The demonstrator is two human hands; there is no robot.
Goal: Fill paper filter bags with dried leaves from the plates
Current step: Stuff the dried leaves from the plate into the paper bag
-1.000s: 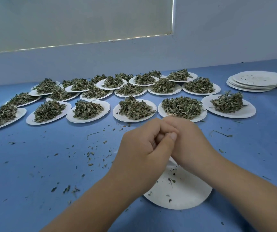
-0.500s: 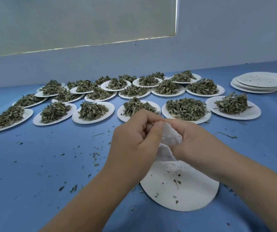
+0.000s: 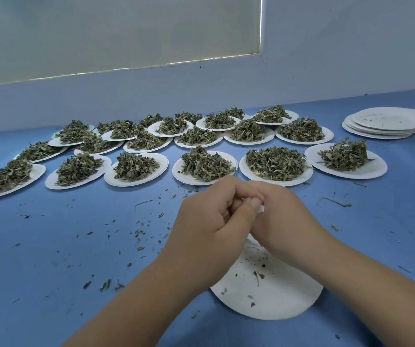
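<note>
In the head view, the step in hand seems to be the closing of one filled filter bag (image 3: 261, 209). Only a small white corner of it shows, between the two hands, so I cannot tell how full it is.

The left hand (image 3: 211, 221) is narrow: its fingers are curled and its thumb presses on that paper corner. The right hand (image 3: 286, 221) touches the left one with its fingers bent inward. Most of them are hidden, but it appears to pinch the same bag.

Directly under both hands lies a nearly empty plate (image 3: 284, 304), with only a few leaf crumbs on it. Just beyond the hands stand many full plates (image 3: 205, 171) of dried leaves (image 3: 275, 162), in rows. Far to the right of the right hand, and beyond it, is a stack of empty plates (image 3: 386, 122). Small crumbs lie on the blue tabletop (image 3: 63, 259) to the left of the left hand.

The next move probably needs the bag to be put aside. Then a full plate must come near, without spilling more leaves.
</note>
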